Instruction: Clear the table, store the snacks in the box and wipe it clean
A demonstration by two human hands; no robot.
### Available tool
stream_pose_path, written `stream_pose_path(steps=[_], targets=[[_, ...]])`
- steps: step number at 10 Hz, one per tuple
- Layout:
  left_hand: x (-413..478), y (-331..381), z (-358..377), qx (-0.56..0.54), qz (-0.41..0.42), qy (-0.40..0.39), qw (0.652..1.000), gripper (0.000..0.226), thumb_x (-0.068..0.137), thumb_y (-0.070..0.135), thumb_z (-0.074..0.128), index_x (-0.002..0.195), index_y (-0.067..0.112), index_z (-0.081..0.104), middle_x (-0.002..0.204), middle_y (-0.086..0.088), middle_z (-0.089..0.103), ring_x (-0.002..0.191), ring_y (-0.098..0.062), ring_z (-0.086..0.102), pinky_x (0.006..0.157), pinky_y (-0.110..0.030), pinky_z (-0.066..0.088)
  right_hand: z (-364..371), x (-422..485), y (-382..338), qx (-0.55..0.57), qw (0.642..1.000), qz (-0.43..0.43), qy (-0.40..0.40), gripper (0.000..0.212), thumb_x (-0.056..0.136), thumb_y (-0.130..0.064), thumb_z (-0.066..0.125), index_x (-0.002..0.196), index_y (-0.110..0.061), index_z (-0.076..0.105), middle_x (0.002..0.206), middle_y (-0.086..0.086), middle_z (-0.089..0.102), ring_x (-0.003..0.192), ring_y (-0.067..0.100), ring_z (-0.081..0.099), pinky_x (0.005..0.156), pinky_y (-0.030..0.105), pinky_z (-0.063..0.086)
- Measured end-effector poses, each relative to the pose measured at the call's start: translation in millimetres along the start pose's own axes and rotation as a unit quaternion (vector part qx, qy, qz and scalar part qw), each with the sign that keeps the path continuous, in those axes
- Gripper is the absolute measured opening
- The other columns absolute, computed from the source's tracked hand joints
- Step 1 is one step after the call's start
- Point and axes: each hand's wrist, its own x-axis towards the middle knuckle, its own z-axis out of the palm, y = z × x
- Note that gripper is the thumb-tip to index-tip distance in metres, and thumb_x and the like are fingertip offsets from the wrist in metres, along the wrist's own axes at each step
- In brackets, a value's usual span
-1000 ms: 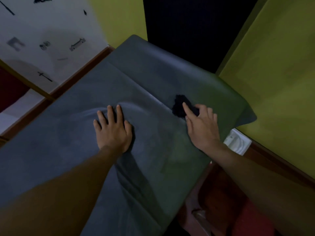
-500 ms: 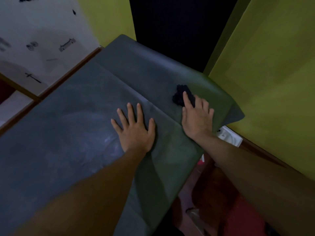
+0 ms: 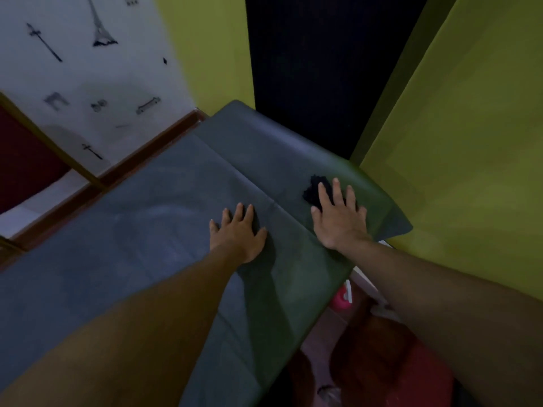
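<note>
A dark grey-green cover lies over the table. My left hand rests flat on it near the middle, fingers spread and straight. My right hand presses down with straight fingers on a small black cloth near the table's right corner. Only the cloth's far left part shows past my fingers. No snacks or box can be seen on the table.
Yellow-green walls stand close on the right and behind, with a dark gap between them. A white wall with black stickers is at the left. A white object and a pink thing sit below the table's right edge.
My left hand slid to the right across the cover, smoothing out the ripples. My right hand with the black cloth moved a little toward the table's far right corner.
</note>
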Motion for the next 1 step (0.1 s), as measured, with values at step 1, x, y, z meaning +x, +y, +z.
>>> stream_pose_path(steps=[1], targets=[[-12.8, -5.8, -22.2, -0.013, 0.011, 0.021, 1.000, 0.072, 0.096, 0.063, 0.021, 0.156, 0.030, 0.000, 0.165, 0.000, 0.001, 0.151, -0.033, -0.002, 0.118, -0.060, 0.002, -17.2, -11.4, -10.8, 0.010, 1.000, -0.025, 0.007, 0.067, 0.100, -0.061, 0.017, 0.159, -0.033, -0.001, 0.167, -0.001, -0.013, 0.152, 0.031, -0.008, 0.117, 0.060, 0.012]])
